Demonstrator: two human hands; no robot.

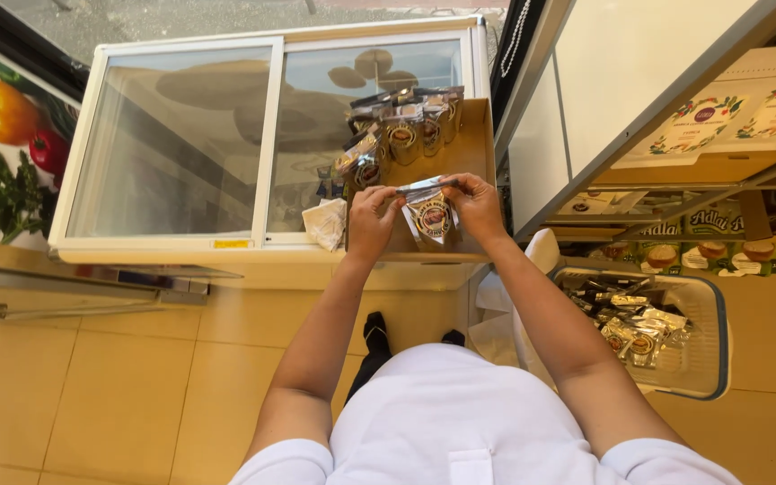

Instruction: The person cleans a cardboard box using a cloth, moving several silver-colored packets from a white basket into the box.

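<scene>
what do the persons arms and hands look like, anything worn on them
Both arms are bare from just above the elbow down, with short white sleeves of a white top covering the upper arms. The left hand and the right hand are bare too: no gloves, and no watch, ring or bracelet shows from this view.

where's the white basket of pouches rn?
Head view, lower right: the white basket sits on the tiled floor below the shelving, right of the person's right forearm and apart from both hands.
</scene>
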